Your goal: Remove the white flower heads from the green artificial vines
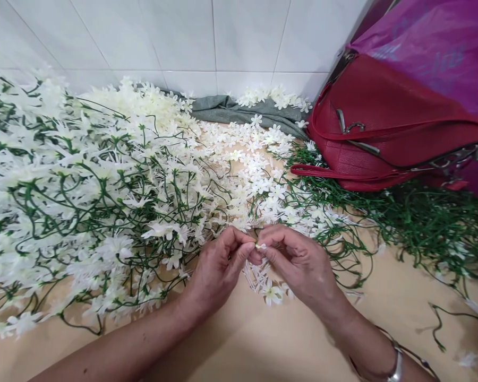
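Observation:
My left hand (223,262) and my right hand (298,260) meet at the middle of the table, fingertips nearly touching. Between them is a small white artificial flower (260,246) with a bit of yellow-green at its base. Thumb and forefinger of each hand pinch it, and the fingers cover much of it. Just below my fingertips lie a loose white flower head (271,293) and several thin white stamen pieces (254,273). Loose white petals (258,180) spread over the table beyond my hands.
A large heap of white flowers on green stems (83,196) fills the left. Bare green stems (422,217) pile up at right, under a red leather bag (386,116). Behind are a purple plastic bag (434,53), a grey cloth (239,110) and a tiled wall (247,37).

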